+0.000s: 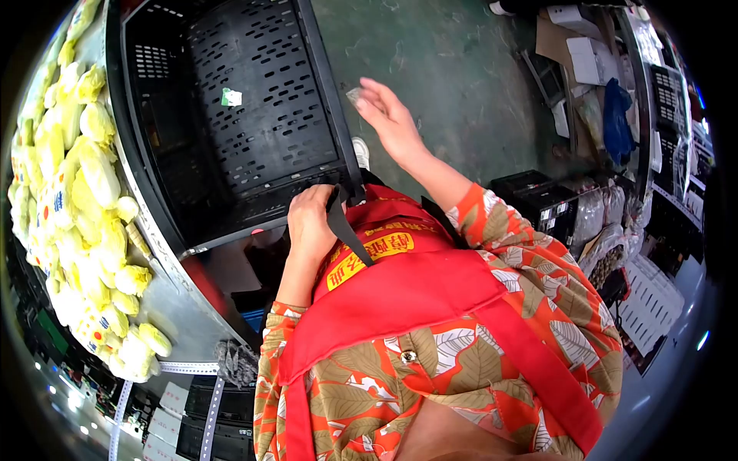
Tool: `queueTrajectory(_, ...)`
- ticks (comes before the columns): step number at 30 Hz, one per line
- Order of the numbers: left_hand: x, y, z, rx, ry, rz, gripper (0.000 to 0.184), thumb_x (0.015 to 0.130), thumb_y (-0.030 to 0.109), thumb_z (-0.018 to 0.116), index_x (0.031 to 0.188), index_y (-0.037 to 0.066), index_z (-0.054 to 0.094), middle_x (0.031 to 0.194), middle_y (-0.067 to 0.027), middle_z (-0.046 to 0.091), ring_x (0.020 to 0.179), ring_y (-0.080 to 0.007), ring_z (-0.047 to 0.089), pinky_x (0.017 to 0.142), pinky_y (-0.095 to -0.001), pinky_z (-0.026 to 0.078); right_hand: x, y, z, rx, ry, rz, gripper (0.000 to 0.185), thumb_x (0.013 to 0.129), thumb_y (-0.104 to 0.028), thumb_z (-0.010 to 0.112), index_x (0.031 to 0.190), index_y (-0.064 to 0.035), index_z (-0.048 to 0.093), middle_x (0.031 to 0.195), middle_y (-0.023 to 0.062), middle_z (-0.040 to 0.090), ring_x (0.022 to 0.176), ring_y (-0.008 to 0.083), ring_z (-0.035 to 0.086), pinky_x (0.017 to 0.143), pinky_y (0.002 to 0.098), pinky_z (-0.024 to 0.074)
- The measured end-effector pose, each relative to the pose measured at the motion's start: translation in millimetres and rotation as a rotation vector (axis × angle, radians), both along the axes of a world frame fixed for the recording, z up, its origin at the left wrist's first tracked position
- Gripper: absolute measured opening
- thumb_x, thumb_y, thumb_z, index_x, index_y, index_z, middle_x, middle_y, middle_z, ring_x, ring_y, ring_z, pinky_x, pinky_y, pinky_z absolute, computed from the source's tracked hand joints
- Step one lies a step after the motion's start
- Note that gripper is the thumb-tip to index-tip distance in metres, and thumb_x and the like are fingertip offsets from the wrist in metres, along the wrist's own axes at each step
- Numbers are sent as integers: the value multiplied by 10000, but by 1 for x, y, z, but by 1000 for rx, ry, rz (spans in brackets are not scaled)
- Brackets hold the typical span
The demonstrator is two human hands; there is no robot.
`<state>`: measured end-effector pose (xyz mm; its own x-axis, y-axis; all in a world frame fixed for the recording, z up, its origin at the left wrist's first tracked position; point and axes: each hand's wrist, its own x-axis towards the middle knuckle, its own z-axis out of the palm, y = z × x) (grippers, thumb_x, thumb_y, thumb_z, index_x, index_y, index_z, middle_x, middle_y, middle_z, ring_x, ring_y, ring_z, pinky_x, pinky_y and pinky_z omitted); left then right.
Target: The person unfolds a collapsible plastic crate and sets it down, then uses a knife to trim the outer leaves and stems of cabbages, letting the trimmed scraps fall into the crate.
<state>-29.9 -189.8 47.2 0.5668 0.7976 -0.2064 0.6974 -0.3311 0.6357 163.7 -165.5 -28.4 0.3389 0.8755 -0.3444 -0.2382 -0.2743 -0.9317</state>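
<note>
A large black plastic crate (257, 100) with slotted walls stands before me, a small green-and-white label scrap (231, 97) inside it. My left hand (309, 217) is closed at the crate's near rim; its fingertips are partly hidden. Beside that hand, a black strap (344, 227) crosses my red apron (400, 292). To the right of the crate, over the floor, my right hand (390, 119) is raised, its fingers pinching a small clear scrap (354, 95) that looks like plastic film.
Wrapped napa cabbages (92, 184) are piled on a metal table (181, 307) at left. Dark crates (538, 203) and plastic bags (607, 211) sit at right. Cardboard and a blue bag (617, 123) lie farther back. Green floor (453, 69) shows between.
</note>
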Motion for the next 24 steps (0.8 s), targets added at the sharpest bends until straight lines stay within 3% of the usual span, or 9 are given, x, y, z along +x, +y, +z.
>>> queueTrajectory(1, 0, -1, -2, 47, 3, -16, 148, 745, 130, 618, 850, 29, 592, 807, -143, 606, 777, -345, 582, 672, -404, 450, -11, 8, -4, 37, 33, -133, 529, 848, -263, 606, 1277, 1, 446, 1133, 172, 550, 1090, 261, 520, 955, 351, 387)
queueTrajectory(4, 5, 1, 0, 2, 54, -25, 122, 760, 129, 593, 832, 31, 583, 772, -146, 601, 755, -350, 580, 661, -414, 446, -64, 25, 12, 3, -295, -22, 782, 742, -262, 669, 1364, -2, 272, 1275, 236, 375, 1199, 377, 403, 1024, 412, 314)
queueTrajectory(5, 7, 3, 2, -77, 105, -16, 112, 769, 128, 581, 830, 34, 581, 751, -148, 597, 742, -351, 581, 658, -418, 446, -67, 24, 6, -5, -317, 40, 783, 767, -207, 645, 1384, -18, 203, 1317, 224, 318, 1215, 375, 385, 1018, 401, 324)
queueTrajectory(8, 9, 2, -2, -205, 112, 62, 108, 816, 141, 562, 843, 37, 572, 763, -178, 604, 753, -372, 589, 642, -439, 447, -57, 18, 7, -28, -351, 87, 723, 791, -131, 608, 1384, -16, 209, 1303, 213, 345, 1199, 382, 403, 999, 395, 349)
queueTrajectory(10, 10, 5, -2, -274, 161, 74, 127, 846, 157, 553, 868, 33, 570, 808, -201, 611, 793, -383, 592, 643, -445, 447, -52, 19, 16, -91, -245, 73, 681, 814, -63, 578, 1396, -53, 224, 1356, 207, 336, 1268, 350, 354, 1046, 390, 298)
queueTrajectory(15, 5, 13, 4, -363, 85, 3, 149, 832, 176, 586, 875, 34, 577, 802, -177, 618, 783, -370, 596, 651, -428, 454, -49, 19, 12, -84, -284, 76, 676, 813, -59, 580, 1391, -44, 230, 1343, 211, 358, 1251, 358, 374, 1036, 387, 312)
queueTrajectory(18, -1, 10, 4, -189, 111, -155, 166, 777, 172, 649, 876, 50, 594, 802, -124, 636, 767, -326, 608, 674, -385, 469, -49, 19, 14, -94, -297, 76, 666, 814, -57, 578, 1387, -40, 238, 1327, 216, 373, 1241, 365, 384, 1027, 388, 323)
queueTrajectory(22, -8, 5, -11, -119, -57, -138, 159, 787, 178, 640, 840, 49, 566, 760, -131, 617, 729, -344, 594, 640, -405, 455, -48, 18, 15, -100, -342, 61, 645, 817, -55, 572, 1379, -40, 256, 1310, 218, 389, 1222, 369, 407, 1006, 394, 345)
queueTrajectory(24, -7, 4, -11, -192, 35, -103, 151, 797, 169, 626, 815, 45, 542, 755, -141, 608, 731, -350, 591, 629, -410, 451, -48, 15, 15, -104, -341, 49, 640, 818, -57, 571, 1377, -42, 260, 1305, 217, 396, 1218, 370, 412, 1000, 396, 350)
